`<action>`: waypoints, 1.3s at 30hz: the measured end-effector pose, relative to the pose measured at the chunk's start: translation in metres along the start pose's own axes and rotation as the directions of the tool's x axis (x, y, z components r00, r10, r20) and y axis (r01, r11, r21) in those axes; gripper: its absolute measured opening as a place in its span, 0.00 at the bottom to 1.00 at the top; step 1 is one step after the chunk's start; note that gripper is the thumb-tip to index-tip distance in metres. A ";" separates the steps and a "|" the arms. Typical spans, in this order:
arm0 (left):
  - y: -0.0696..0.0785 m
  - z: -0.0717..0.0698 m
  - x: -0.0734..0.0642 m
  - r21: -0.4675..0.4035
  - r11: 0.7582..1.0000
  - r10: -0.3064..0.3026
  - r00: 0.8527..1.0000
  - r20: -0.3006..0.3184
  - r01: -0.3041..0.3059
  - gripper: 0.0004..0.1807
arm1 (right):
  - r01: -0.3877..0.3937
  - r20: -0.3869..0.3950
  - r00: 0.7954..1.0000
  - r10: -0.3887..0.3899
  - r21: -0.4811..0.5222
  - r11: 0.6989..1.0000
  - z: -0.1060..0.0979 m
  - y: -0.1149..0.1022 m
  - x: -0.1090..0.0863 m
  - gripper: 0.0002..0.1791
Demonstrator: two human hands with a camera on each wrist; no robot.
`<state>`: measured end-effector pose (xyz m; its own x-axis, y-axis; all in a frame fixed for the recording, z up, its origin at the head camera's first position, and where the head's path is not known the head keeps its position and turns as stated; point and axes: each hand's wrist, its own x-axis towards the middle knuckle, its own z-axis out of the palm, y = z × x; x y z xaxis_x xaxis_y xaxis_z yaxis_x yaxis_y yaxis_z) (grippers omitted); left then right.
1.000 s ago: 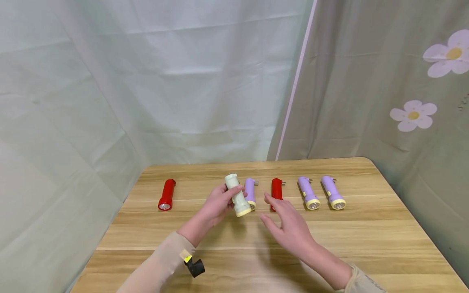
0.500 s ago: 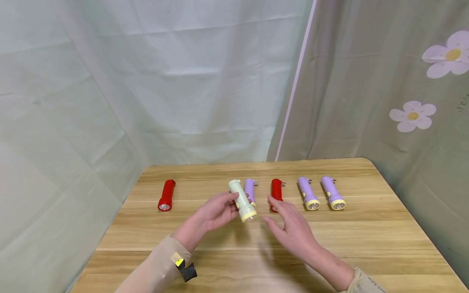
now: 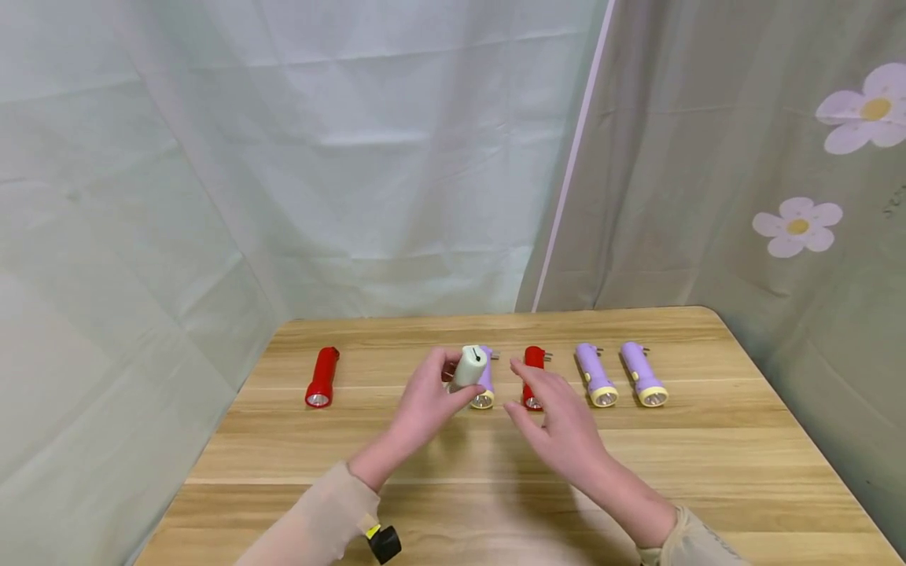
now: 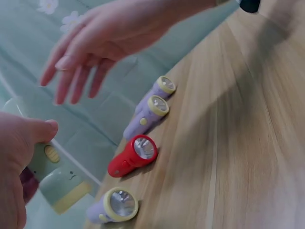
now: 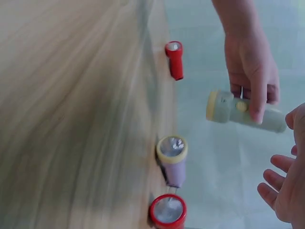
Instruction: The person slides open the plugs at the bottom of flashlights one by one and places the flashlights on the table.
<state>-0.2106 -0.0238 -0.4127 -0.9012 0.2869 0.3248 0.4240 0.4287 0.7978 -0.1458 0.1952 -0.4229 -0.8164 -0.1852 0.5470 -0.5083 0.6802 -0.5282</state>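
Observation:
My left hand (image 3: 423, 405) holds a pale green flashlight (image 3: 469, 368) above the table, thumb on one side and fingers on the other. Its tail end, with a small dark slot, faces up in the head view. In the right wrist view its yellow-rimmed head (image 5: 212, 106) points toward the tabletop, and a yellow button shows on the body. Behind it lies a purple flashlight (image 3: 487, 387), partly hidden. My right hand (image 3: 564, 434) hovers with nothing in it, fingers extended and thumb apart, before a red flashlight (image 3: 534, 358) that it partly covers.
Another red flashlight (image 3: 324, 376) lies at the left of the wooden table (image 3: 672, 487). Two purple flashlights, one inner (image 3: 593, 369) and one outer (image 3: 640, 369), lie at the right. Metal plug prongs stick out from several tails. A pale curtain (image 3: 396, 157) hangs behind the table.
My left hand has turned the pale green flashlight from lying slanted with its lens toward me to tail-up, lens hidden in the head view. My right hand has barely moved.

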 end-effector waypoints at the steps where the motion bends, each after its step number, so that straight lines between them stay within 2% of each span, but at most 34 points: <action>1: 0.001 0.001 0.000 0.030 0.999 0.028 1.000 -0.013 -0.028 0.25 | 0.019 -0.005 1.000 -0.019 -0.003 1.000 0.001 -0.002 0.001 0.35; 8: 0.005 0.006 -0.001 0.165 0.974 0.167 0.984 -0.059 -0.156 0.24 | 0.162 -0.032 0.986 -0.163 -0.040 0.986 0.009 -0.010 0.006 0.35; 14: 0.002 0.008 0.000 0.228 0.943 0.263 0.963 -0.065 -0.242 0.24 | 0.178 0.004 0.984 -0.178 -0.050 0.983 0.010 -0.012 0.006 0.36; 18: 0.002 0.009 0.001 0.233 0.937 0.281 0.958 -0.065 -0.259 0.24 | 0.183 -0.004 0.983 -0.184 -0.054 0.982 0.012 -0.011 0.005 0.36; 24: 0.004 0.010 -0.001 0.242 0.935 0.280 0.958 -0.062 -0.258 0.23 | 0.215 -0.047 0.975 -0.218 -0.055 0.975 0.013 -0.008 0.005 0.32; 28: 0.004 0.011 -0.001 0.266 0.922 0.308 0.949 -0.064 -0.282 0.24 | 0.238 -0.076 0.967 -0.242 -0.058 0.970 0.014 -0.007 0.004 0.31; 31: 0.003 0.012 -0.002 0.293 0.901 0.354 0.933 -0.068 -0.321 0.25 | 0.248 -0.104 0.962 -0.251 -0.044 0.968 0.015 -0.009 0.001 0.30; 36: 0.002 0.012 -0.003 0.338 0.849 0.455 0.887 -0.076 -0.406 0.27 | 0.269 -0.169 0.949 -0.267 -0.013 0.963 0.018 -0.010 -0.002 0.28; 39: 0.002 0.012 -0.004 0.355 0.827 0.491 0.868 -0.076 -0.437 0.27 | 0.279 -0.196 0.942 -0.274 -0.003 0.960 0.019 -0.009 -0.004 0.26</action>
<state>-0.2051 -0.0135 -0.4181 -0.5808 0.3941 0.7123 0.7757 0.5332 0.3375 -0.1430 0.1759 -0.4325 -0.5756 -0.2222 0.7870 -0.7152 0.6034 -0.3528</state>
